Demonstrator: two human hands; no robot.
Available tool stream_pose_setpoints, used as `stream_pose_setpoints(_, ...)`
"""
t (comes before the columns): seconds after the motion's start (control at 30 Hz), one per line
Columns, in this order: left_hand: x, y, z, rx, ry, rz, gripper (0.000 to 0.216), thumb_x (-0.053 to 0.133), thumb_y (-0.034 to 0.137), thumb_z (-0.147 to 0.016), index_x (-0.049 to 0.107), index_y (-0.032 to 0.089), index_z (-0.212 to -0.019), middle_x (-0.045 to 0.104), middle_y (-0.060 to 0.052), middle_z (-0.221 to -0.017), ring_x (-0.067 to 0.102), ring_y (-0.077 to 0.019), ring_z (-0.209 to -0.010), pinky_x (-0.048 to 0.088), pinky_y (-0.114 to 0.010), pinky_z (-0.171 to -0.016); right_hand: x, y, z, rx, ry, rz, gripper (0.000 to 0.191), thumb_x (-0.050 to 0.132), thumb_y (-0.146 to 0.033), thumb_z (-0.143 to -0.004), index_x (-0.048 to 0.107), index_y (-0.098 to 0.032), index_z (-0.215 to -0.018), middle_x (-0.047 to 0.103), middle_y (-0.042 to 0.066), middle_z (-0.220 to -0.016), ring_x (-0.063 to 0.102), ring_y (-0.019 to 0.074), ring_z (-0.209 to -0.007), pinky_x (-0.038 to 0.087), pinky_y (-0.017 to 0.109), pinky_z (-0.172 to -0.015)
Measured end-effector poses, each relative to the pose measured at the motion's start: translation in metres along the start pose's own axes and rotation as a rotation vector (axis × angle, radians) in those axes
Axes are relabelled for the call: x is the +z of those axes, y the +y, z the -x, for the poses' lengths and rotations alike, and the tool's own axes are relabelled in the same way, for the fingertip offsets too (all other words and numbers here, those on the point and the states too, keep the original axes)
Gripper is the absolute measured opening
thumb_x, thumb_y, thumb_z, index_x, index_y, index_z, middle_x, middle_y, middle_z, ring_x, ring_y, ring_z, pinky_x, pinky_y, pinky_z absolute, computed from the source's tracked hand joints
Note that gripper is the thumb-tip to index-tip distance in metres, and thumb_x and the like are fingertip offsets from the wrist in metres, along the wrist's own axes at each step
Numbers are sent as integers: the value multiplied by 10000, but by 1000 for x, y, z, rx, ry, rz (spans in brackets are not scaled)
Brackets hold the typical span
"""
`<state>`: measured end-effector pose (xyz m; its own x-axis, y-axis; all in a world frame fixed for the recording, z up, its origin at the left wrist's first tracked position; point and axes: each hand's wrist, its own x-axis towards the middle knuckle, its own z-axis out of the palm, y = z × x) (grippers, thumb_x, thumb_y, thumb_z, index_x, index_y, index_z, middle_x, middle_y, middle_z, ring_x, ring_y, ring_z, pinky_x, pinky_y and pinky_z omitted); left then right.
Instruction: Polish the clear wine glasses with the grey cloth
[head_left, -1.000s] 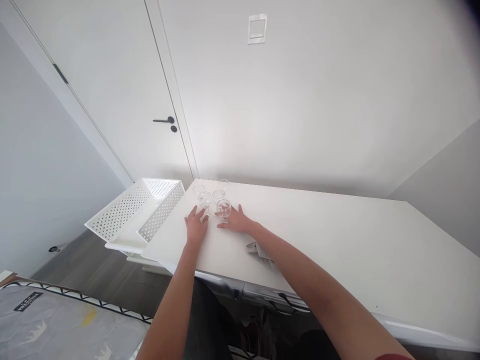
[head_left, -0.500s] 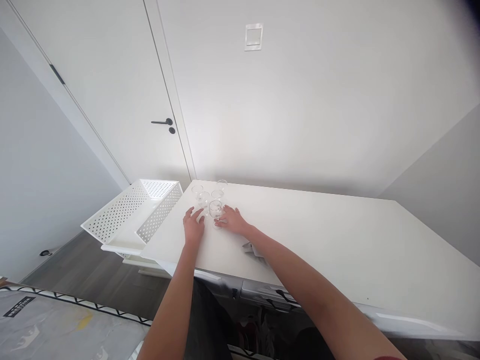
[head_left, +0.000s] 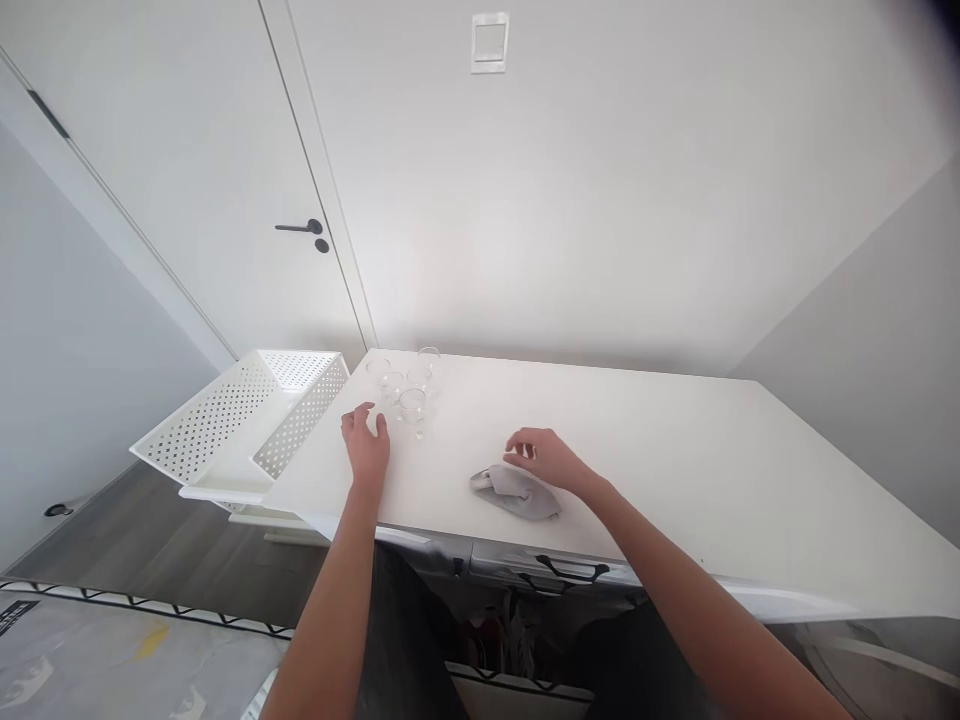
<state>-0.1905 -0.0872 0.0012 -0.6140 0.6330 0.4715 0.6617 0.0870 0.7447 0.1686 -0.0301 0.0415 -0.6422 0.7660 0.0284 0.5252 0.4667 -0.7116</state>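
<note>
Several clear stemmed glasses stand grouped at the far left of the white tabletop. My left hand is just in front and to the left of them, fingers apart and curved, holding nothing. Over the table's middle, my right hand has loosely bent fingers with a gap between them and nothing in them. A crumpled grey cloth lies right below it, near the front edge. Whether the right hand touches the cloth, I cannot tell.
At the table's left end is a white perforated basket on a white cart. Behind it is a door with a black handle. Drawers with black handles face me below the tabletop. A wire-edged rack with a patterned cover is at lower left.
My right hand has left the front glass and moved right, over to the cloth, which is now uncovered. My left hand has drawn slightly away from the glasses. The view has shifted a little.
</note>
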Motion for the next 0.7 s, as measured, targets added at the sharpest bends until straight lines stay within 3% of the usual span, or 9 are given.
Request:
stream_pose_setpoints(0.1,-7,12,13,22,47,-20,267,502,321,-984,591,201,-1206,536,-133,-1153,545,-275,-1114,417,-450,-1034,-12,14,35,66,-80,22,491,688,-631,-836,693,-275,-1173,667,85,-1124,619,253,-957,516,422,-861)
stream_pose_setpoints(0.17,-11,21,27,20,63,-33,245,478,333,-996,588,208,-1177,572,-122,-1114,544,-271,-1087,399,-448,-1026,-9,14,47,22,-100,83,801,765,-655,-755,533,-311,-1441,594,109,-1298,568,306,-1145,488,465,-970)
stream_pose_setpoints(0.23,-13,30,44,-43,53,32,236,466,362,-1006,581,226,-1161,612,-98,-1059,561,-249,-1025,420,-406,-964,-1,9,50,-45,-63,160,970,793,-662,-724,403,-317,-1543,543,122,-1366,498,342,-1239,455,501,-1026)
stream_pose_setpoints(0.3,-15,38,55,-210,10,196,237,471,406,-1003,579,244,-1138,639,-61,-957,585,-202,-887,448,-328,-832,8,2,46,-107,-42,217,833,791,-635,-744,506,-286,-1444,557,127,-1322,494,346,-1203,450,507,-1013)
stream_pose_setpoints(0.37,-18,45,58,-440,-67,430,262,482,442,-991,569,251,-1148,651,-39,-871,579,-158,-735,435,-266,-691,14,-3,40,-137,-41,212,499,751,-565,-810,635,-250,-1180,592,117,-1210,525,316,-1100,464,473,-939)
stream_pose_setpoints(0.47,-24,53,48,-734,-261,777,373,509,492,-978,530,248,-1260,691,-67,-883,573,-127,-617,449,-238,-603,13,-4,37,-64,-28,8,231,668,-446,-877,583,-233,-913,606,59,-1006,543,235,-894,448,372,-772)
stream_pose_setpoints(0.6,-31,63,31,-879,-459,962,480,563,502,-976,488,240,-1372,729,-175,-1091,652,-141,-659,541,-267,-610,-2,1,48,136,-38,-413,273,705,-394,-824,495,-249,-920,577,-13,-883,512,173,-762,375,283,-652)
stream_pose_setpoints(0.7,-29,69,27,-912,-505,996,485,568,464,-990,475,242,-1411,711,-215,-1201,703,-154,-727,578,-273,-630,-13,2,60,223,-57,-698,407,767,-455,-788,490,-279,-1029,634,1,-1025,569,182,-813,415,280,-654)
